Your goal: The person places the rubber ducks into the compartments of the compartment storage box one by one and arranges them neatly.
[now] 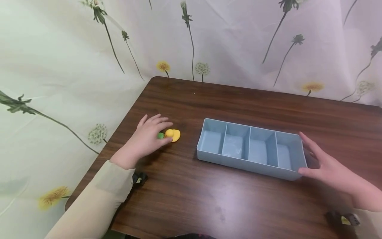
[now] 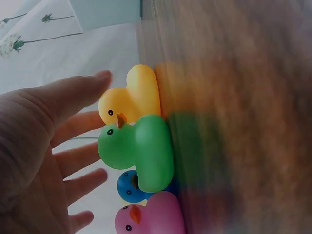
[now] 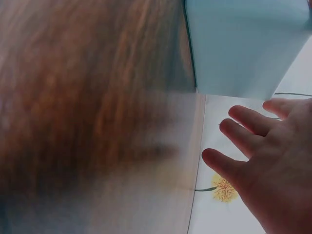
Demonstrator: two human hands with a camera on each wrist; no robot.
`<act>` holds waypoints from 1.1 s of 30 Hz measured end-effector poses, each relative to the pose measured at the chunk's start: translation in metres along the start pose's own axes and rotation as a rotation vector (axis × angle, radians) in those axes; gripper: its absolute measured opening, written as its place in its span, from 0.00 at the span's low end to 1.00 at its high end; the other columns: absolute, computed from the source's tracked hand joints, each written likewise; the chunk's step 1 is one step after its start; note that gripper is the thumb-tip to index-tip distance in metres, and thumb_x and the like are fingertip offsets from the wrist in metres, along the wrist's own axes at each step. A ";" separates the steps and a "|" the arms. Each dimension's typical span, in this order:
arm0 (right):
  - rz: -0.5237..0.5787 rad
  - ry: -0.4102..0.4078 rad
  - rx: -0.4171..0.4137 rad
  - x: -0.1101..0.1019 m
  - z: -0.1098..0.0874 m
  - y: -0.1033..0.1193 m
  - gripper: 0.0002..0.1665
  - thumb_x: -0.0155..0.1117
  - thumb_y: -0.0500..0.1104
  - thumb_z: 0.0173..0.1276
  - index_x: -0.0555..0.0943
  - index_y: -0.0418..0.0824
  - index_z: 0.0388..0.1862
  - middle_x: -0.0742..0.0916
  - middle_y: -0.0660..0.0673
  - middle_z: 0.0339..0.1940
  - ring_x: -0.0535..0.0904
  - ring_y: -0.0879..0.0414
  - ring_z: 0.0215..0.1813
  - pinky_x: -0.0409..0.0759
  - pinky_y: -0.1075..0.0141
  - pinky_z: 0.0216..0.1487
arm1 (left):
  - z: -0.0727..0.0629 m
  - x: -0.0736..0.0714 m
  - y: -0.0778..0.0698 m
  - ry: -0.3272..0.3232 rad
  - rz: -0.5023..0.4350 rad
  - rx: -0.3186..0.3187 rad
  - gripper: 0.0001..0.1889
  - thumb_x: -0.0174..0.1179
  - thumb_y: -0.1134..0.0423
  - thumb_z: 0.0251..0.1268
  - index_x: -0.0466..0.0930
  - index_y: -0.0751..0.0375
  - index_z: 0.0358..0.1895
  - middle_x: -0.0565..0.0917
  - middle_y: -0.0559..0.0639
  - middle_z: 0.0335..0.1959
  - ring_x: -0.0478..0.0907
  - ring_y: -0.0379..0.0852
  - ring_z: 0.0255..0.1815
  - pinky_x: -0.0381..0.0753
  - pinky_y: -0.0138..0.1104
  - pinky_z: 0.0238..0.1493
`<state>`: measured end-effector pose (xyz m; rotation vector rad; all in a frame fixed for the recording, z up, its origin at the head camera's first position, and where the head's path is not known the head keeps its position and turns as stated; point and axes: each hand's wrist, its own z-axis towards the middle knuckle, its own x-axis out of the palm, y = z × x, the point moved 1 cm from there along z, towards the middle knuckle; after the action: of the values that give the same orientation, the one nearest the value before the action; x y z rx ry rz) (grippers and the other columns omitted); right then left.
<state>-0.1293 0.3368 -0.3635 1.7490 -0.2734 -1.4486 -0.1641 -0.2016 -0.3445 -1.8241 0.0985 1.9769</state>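
Observation:
My left hand [image 1: 147, 134] hovers at the left part of the table, fingers spread, with thumb and forefinger to either side of a yellow rubber duck [image 1: 176, 135]. Under that hand is a green rubber duck [image 2: 153, 153], largely covered in the head view. The left wrist view also shows a blue rubber duck [image 2: 128, 187] and a pink rubber duck [image 2: 163, 214] beyond it. At the right end of a pale blue divided box [image 1: 247, 166], my right hand [image 1: 331, 171] has its thumb at the front corner and forefinger at the back corner, its fingers extended.
The box has several compartments in a row and stands on a dark wooden table [image 1: 185, 189]. A flower-print cloth [image 1: 232, 43] hangs behind the table and along its left side. Black straps with small devices sit at both wrists.

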 end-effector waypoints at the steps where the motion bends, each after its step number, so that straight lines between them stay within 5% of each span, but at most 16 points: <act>1: -0.001 0.000 0.002 0.000 -0.001 0.000 0.66 0.74 0.35 0.60 0.39 0.59 0.82 0.53 0.32 0.78 0.55 0.20 0.68 0.54 0.88 0.52 | 0.001 0.000 0.000 0.002 0.003 0.005 0.28 0.71 0.52 0.58 0.79 0.57 0.62 0.76 0.56 0.64 0.60 0.60 0.72 0.41 0.60 0.70; 11: 0.009 -0.012 -0.018 0.000 -0.006 -0.003 0.65 0.72 0.32 0.60 0.39 0.57 0.82 0.56 0.30 0.77 0.53 0.36 0.74 0.55 0.87 0.54 | 0.010 -0.006 -0.008 0.058 0.021 0.056 0.19 0.70 0.64 0.57 0.85 0.54 0.54 0.84 0.50 0.51 0.71 0.57 0.63 0.42 0.59 0.70; 22: 0.013 0.001 0.008 0.000 -0.003 -0.002 0.66 0.72 0.33 0.60 0.38 0.58 0.82 0.55 0.27 0.76 0.54 0.21 0.68 0.55 0.87 0.52 | 0.011 -0.005 -0.010 0.052 0.050 0.084 0.17 0.66 0.72 0.55 0.87 0.56 0.49 0.84 0.50 0.41 0.75 0.56 0.53 0.44 0.60 0.70; 33: 0.014 0.006 0.024 0.000 0.000 0.000 0.66 0.73 0.34 0.60 0.38 0.58 0.82 0.54 0.28 0.77 0.52 0.20 0.69 0.53 0.88 0.52 | 0.009 -0.004 -0.013 0.006 0.049 0.106 0.13 0.69 0.67 0.57 0.86 0.58 0.47 0.83 0.50 0.37 0.77 0.54 0.46 0.46 0.60 0.69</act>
<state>-0.1295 0.3370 -0.3636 1.7672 -0.2996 -1.4352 -0.1676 -0.1883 -0.3361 -1.7760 0.2476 1.9606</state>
